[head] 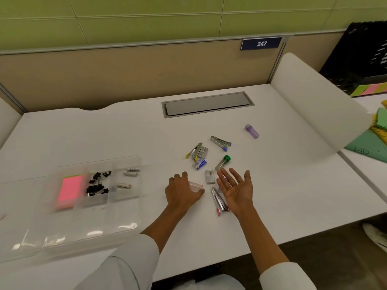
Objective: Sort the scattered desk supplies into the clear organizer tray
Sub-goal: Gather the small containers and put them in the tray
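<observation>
The clear organizer tray lies at the left of the white desk, holding pink sticky notes, black binder clips and small white tubes. Scattered right of it are a yellow-tipped stapler, a blue-tipped stapler, a pink-tipped stapler, staple boxes, a green-capped tube and a purple tube. My left hand curls over a clear pinkish tube on the desk. My right hand hovers palm-up, fingers spread, above the pink-tipped stapler.
A grey cable hatch is set into the desk at the back. A white divider rises on the right, with a black file rack and coloured papers beyond it. The desk's front edge runs close below my forearms.
</observation>
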Tool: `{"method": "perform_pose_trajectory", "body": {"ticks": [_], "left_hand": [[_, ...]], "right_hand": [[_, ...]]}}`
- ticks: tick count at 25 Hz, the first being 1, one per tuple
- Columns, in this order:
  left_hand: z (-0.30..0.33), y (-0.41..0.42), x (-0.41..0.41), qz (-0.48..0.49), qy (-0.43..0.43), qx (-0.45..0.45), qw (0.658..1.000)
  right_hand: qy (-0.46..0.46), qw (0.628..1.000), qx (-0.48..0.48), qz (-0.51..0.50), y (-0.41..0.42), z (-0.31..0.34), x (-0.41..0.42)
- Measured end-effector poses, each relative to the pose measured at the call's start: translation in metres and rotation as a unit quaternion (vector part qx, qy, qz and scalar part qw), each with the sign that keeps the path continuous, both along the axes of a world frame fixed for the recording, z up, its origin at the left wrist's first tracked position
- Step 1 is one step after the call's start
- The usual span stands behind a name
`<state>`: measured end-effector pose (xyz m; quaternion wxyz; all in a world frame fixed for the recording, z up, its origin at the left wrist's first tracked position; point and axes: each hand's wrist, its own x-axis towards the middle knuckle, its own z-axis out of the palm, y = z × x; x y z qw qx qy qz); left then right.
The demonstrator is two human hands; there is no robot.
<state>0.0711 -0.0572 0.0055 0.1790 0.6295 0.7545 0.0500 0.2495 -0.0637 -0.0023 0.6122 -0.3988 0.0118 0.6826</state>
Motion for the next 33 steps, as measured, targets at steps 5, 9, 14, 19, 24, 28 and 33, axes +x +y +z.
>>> {"method": "perform_pose_trajectory", "body": {"ticks": [5,9,14,19,24,28,33], "left_hand": [[0.006,0.013,0.014,0.031,-0.065,0.101,0.992],[0.025,0.025,0.031,-0.127,-0.212,0.213,0.945],[0.040,0.042,0.058,-0.309,-0.214,0.130,0.918],[0.028,0.070,0.058,-0.222,-0.249,0.120,0.935],[0.013,0.100,0.081,-0.179,-0.128,0.058,0.974],[0.004,0.105,0.095,-0.180,-0.079,0.037,0.980],[0.012,0.097,0.099,-0.106,-0.214,0.059,0.969]], "right_hand": [[-0.016,0.998,-0.008,0.052,0.011,-0.007,0.011],[-0.037,0.995,-0.014,0.091,0.026,-0.006,0.015],[0.000,0.989,-0.006,0.148,0.036,0.002,0.013],[0.012,0.993,-0.007,0.121,0.031,-0.006,0.030],[0.040,0.998,-0.001,0.051,0.020,-0.006,0.053],[0.072,0.997,0.009,0.012,0.005,-0.010,0.062],[0.081,0.997,-0.007,-0.006,0.008,-0.015,0.069]]}}
